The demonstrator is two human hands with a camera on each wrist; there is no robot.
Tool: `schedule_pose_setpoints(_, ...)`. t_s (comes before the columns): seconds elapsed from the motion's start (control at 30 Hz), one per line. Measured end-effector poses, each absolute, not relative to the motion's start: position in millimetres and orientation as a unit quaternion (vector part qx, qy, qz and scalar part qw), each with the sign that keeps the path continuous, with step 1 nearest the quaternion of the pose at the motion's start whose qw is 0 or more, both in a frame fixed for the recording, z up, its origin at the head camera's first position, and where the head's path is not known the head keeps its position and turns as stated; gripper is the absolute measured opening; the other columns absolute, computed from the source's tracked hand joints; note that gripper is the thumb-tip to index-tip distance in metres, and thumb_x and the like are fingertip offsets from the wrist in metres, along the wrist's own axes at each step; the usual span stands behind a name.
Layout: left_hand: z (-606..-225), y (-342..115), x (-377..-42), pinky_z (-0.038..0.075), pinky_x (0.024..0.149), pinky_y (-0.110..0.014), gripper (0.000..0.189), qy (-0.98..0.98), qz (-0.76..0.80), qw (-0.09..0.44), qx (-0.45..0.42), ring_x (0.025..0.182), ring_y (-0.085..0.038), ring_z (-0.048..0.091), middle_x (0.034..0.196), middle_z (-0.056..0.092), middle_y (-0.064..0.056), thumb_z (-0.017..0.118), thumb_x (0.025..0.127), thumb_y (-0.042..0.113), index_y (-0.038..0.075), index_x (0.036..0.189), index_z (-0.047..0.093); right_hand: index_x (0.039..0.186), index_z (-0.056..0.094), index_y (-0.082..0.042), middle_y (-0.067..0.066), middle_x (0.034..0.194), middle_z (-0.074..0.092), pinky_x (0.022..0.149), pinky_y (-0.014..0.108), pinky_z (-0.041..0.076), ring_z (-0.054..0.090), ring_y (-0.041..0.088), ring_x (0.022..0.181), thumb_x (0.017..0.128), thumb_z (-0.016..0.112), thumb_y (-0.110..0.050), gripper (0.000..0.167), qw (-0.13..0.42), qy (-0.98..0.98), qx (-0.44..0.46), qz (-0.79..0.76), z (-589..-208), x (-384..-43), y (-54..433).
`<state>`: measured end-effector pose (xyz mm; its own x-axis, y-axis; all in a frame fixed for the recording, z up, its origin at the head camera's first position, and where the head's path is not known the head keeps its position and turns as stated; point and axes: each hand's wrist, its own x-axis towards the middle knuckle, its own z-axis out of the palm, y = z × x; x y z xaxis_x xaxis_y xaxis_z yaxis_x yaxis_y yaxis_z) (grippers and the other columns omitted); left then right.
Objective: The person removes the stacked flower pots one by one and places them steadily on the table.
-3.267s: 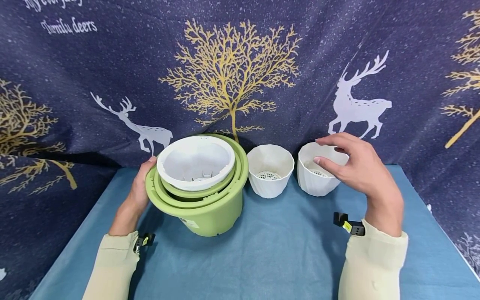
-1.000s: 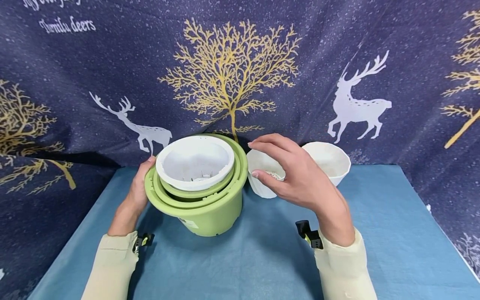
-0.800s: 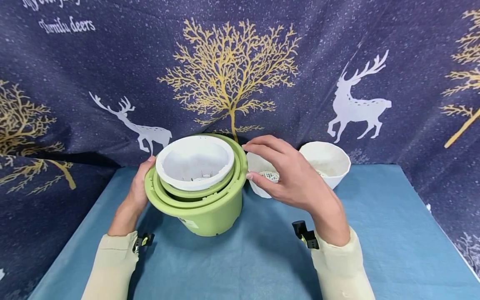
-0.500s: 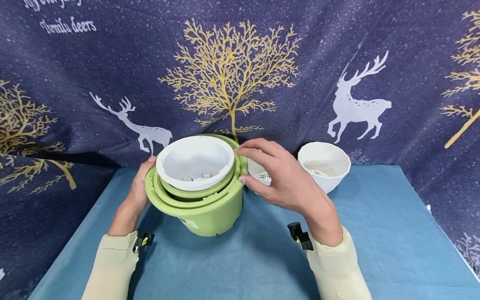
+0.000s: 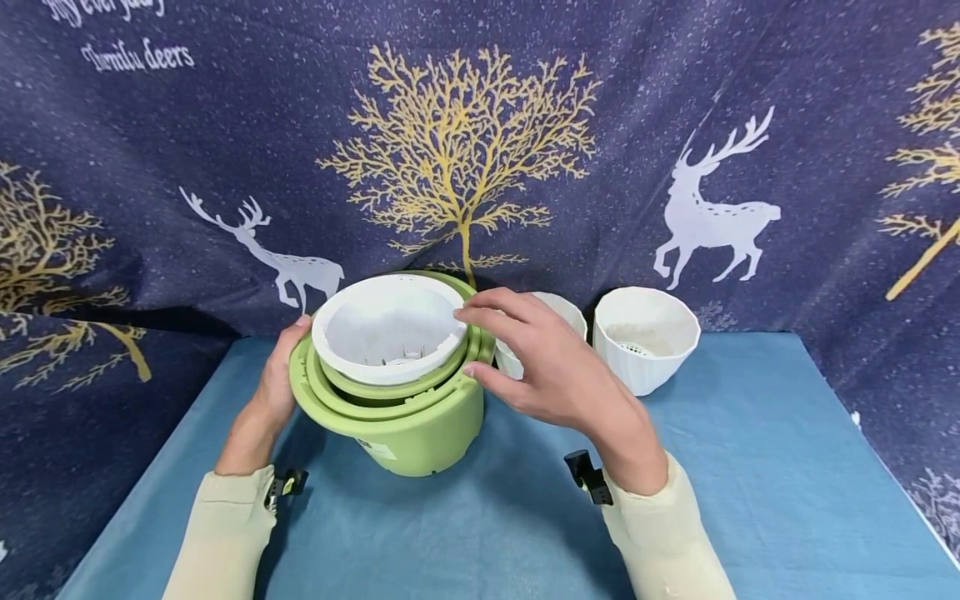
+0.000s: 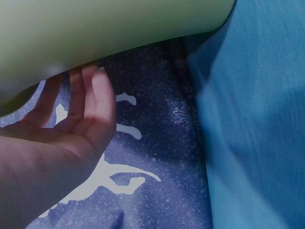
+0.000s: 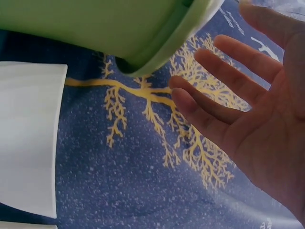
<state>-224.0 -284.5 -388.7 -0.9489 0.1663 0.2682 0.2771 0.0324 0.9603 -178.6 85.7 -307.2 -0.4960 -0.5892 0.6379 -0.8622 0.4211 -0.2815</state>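
My left hand [image 5: 279, 375] grips the left rim of a large green flowerpot [image 5: 431, 433], its thumb up at the edge; in the left wrist view, its fingers rest against the pot's green side. Smaller green flowerpots are nested in it, with a white flowerpot [image 5: 386, 373] on top. The stack leans toward me. Close to the stack's right rim hovers my right hand [image 5: 536, 358], fingers spread and thumb apart, holding nothing. In the right wrist view a gap shows between those fingers and the green rim [image 7: 171, 50].
Behind my right hand stands a white fluted pot [image 5: 566, 312], partly hidden. Another white fluted pot [image 5: 645, 342] with a perforated bottom is to its right. A blue cloth [image 5: 480, 533] covers the table, and a dark printed backdrop [image 5: 465, 133] hangs behind.
My right hand has moved left from above the right white fluted pot to the stack's right rim. My left hand and the stacked pots have stayed in place.
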Motion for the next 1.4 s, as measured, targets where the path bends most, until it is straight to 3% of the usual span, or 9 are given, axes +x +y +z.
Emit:
schedule_pose_setpoints(0.67, -389.5, -283.6, -222.7, 0.052, 0.084, -0.017, 0.046, -0.712, -0.685, 0.043, -0.148, 0.082, -0.003, 0.069, 0.095, 0.074, 0.004, 0.028, 0.116, 0.044, 0.02, 0.118, 0.068, 0.134, 0.068, -0.006, 0.009, 0.137, 0.064, 0.11, 0.042, 0.047, 0.06, 0.024, 0.128, 0.1, 0.076, -0.028, 0.042, 0.243, -0.81, 0.47, 0.254, -321.7, -180.4, 62.5)
schedule_pose_setpoints(0.97, -389.3, -284.1, -222.6, 0.052, 0.084, -0.018, 0.047, -0.714, -0.682, 0.048, -0.151, 0.082, -0.004, 0.07, 0.095, 0.074, 0.003, 0.028, 0.117, 0.043, 0.019, 0.118, 0.068, 0.128, 0.071, -0.009, 0.005, 0.131, 0.066, 0.102, 0.042, 0.05, 0.065, 0.022, 0.118, 0.101, 0.073, -0.032, 0.036, 0.252, -0.823, 0.447, 0.243, -325.0, -180.4, 52.5)
schedule_pose_setpoints(1.17, -388.3, -283.4, -222.9, 0.051, 0.088, -0.017, 0.046, -0.711, -0.686, 0.045, -0.15, 0.087, -0.003, 0.069, 0.099, 0.074, 0.004, 0.028, 0.117, 0.044, 0.02, 0.121, 0.067, 0.12, 0.073, -0.011, 0.002, 0.122, 0.069, 0.096, 0.042, 0.05, 0.066, 0.02, 0.108, 0.101, 0.073, -0.032, 0.029, 0.247, -0.832, 0.422, 0.262, -327.3, -181.0, 45.6)
schedule_pose_setpoints(1.4, -388.1, -283.0, -223.3, 0.05, 0.089, -0.018, 0.047, -0.71, -0.686, 0.044, -0.154, 0.088, -0.004, 0.069, 0.099, 0.074, 0.003, 0.028, 0.117, 0.044, 0.02, 0.122, 0.068, 0.105, 0.074, -0.012, -0.002, 0.109, 0.069, 0.094, 0.038, 0.051, 0.065, 0.016, 0.101, 0.093, 0.079, -0.02, 0.016, 0.243, -0.825, 0.394, 0.324, -329.3, -181.5, 37.8)
